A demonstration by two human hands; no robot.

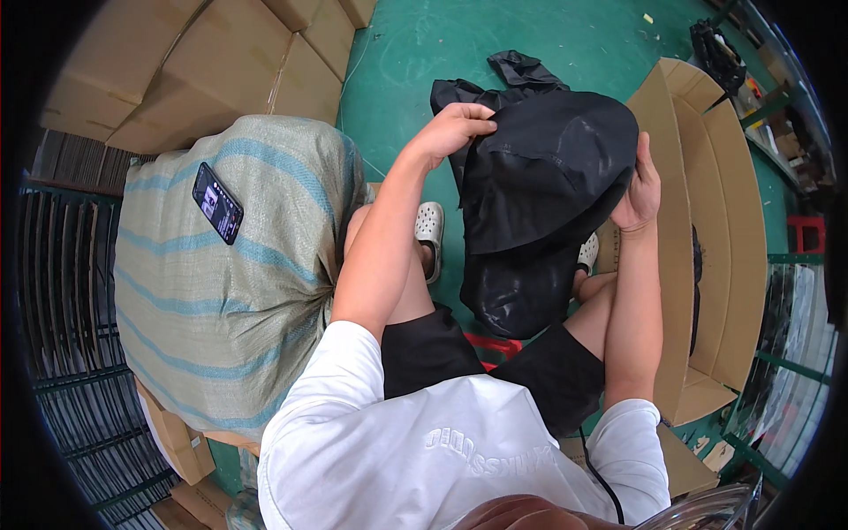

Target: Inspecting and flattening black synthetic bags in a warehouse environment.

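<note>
While both hands grip it: black fabric piece (pixel 548 168) is held up over the person's knees, at about 1 o'clock from picture centre.
Left hand (pixel 452 128): fingers curled together, pinching the top left edge of the fabric piece.
Right hand (pixel 641 190): clamped on the right edge; fingers pass behind the cloth, thumb side shows.
Below the held piece: black bag (pixel 517 296), glossy, hanging or resting between the legs; whether it is joined to the piece above cannot be told.
Risk 1: the loose lower folds could slip from the two edge grips and drop onto the green floor (pixel 397 79), since only the rim is pinched.
Risk 2: the phone (pixel 217 202) lies unsecured on the sloping striped sack (pixel 221 265) at 9 o'clock; a nudge from the left elbow could send it sliding off.
Risk 3: more black cloth (pixel 521 69) on the floor at 12 o'clock lies near the feet and could be trodden on.
Count, hands: 2.
Count, phone: 1.
Count, sack: 1.
Count, open cardboard box (pixel 715 221) at 3 o'clock: 1.
Count, white clogs (pixel 429 225): 2, the right one mostly hidden.
Count, closed cartons (pixel 203 71) at 11 o'clock: several, exact number unclear.
</note>
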